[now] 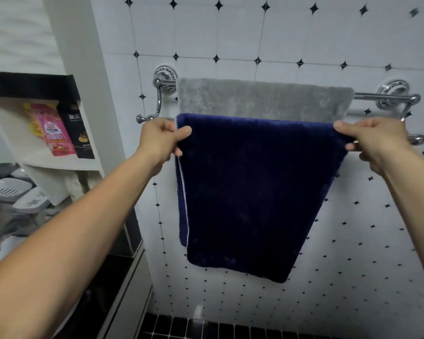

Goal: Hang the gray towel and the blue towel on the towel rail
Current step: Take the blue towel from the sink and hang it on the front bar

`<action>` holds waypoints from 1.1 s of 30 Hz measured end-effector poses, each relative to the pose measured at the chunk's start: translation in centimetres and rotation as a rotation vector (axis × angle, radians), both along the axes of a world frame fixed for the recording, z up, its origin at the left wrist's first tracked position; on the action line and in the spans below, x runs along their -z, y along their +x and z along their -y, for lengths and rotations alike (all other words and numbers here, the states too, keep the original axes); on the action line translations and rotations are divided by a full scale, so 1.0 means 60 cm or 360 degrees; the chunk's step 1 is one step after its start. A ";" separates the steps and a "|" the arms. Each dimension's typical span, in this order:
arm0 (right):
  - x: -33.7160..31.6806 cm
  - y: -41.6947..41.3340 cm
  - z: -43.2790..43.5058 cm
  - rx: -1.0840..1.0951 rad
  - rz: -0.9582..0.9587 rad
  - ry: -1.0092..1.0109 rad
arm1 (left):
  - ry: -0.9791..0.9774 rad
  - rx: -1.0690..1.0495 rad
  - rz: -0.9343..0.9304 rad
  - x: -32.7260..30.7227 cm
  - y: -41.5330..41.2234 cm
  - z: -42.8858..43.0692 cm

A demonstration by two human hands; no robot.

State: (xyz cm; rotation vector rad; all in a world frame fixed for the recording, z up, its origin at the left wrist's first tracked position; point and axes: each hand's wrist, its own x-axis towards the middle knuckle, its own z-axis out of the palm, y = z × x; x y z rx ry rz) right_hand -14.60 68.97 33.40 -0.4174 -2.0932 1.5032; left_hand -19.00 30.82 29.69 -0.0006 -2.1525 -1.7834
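A chrome double towel rail (pixel 377 96) is fixed to the tiled wall. The gray towel (pixel 262 100) hangs over its rear bar, spread flat. The dark blue towel (pixel 252 192) drapes in front of it, folded over at the level of the front bar, which the cloth hides. My left hand (pixel 163 138) pinches the blue towel's top left corner between thumb and fingers. My right hand (pixel 375 140) pinches its top right corner.
A white shelf (pixel 59 162) on the left carries a pink packet (pixel 50 129) and a black packet (pixel 77 130). Below it lie grey soap dishes (pixel 12 192). A dark counter edge (pixel 123 285) runs along the lower left. Black floor tiles (pixel 206 329) lie beneath.
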 end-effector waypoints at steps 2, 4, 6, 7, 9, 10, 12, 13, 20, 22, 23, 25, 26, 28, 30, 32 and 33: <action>0.030 0.005 -0.009 -0.0101 0.0025 -0.0089 | -0.0022 0.0045 0.0049 0.032 0.005 0.001; 0.079 0.012 -0.017 -0.0288 0.0165 -0.0200 | -0.0054 0.0108 0.0125 0.061 0.007 0.001; 0.129 0.020 -0.021 -0.0453 0.0315 -0.0287 | -0.0073 0.0154 0.0164 0.082 0.007 0.001; 0.145 0.024 -0.023 -0.0502 0.0340 -0.0301 | -0.0061 0.0150 0.0143 0.086 0.005 0.003; 0.146 0.025 -0.030 -0.0543 0.0277 -0.0285 | -0.0012 0.0124 0.0053 0.081 -0.003 0.009; 0.135 0.022 -0.034 -0.0539 0.0203 -0.0288 | 0.0022 0.0131 0.0004 0.071 -0.007 0.012; 0.099 0.015 -0.043 -0.0505 0.0014 -0.0354 | 0.0091 0.0149 -0.0095 0.042 -0.015 0.017; 0.079 0.011 -0.045 -0.0481 -0.0069 -0.0394 | 0.0115 0.0148 -0.0136 0.029 -0.019 0.015; 0.077 0.004 -0.041 -0.0428 -0.0039 -0.0362 | 0.0238 0.0209 -0.0136 0.034 -0.024 0.000; 0.100 0.010 -0.047 -0.0631 0.0093 -0.0372 | 0.0281 0.0320 -0.0137 0.053 -0.019 0.003; 0.115 0.012 -0.048 -0.0719 0.0191 -0.0309 | 0.0299 0.0408 -0.0138 0.072 -0.017 0.004; 0.153 0.013 -0.047 -0.0756 0.0397 -0.0114 | 0.0207 0.0584 -0.0068 0.130 -0.007 0.004; 0.174 0.014 -0.046 -0.0721 0.0480 -0.0035 | 0.0131 0.0611 0.0016 0.160 0.000 0.007; 0.215 0.014 -0.046 -0.0641 0.0563 -0.0040 | 0.0058 0.0540 0.0170 0.211 0.005 0.022; 0.248 0.014 -0.054 -0.0594 0.0598 -0.0103 | -0.0039 0.0500 0.0254 0.242 0.002 0.041; 0.265 0.011 -0.059 -0.0577 0.0599 -0.0124 | -0.0069 0.0520 0.0288 0.256 -0.002 0.045; 0.267 0.007 -0.059 -0.0569 0.0565 -0.0144 | -0.0051 0.0496 0.0254 0.256 -0.003 0.041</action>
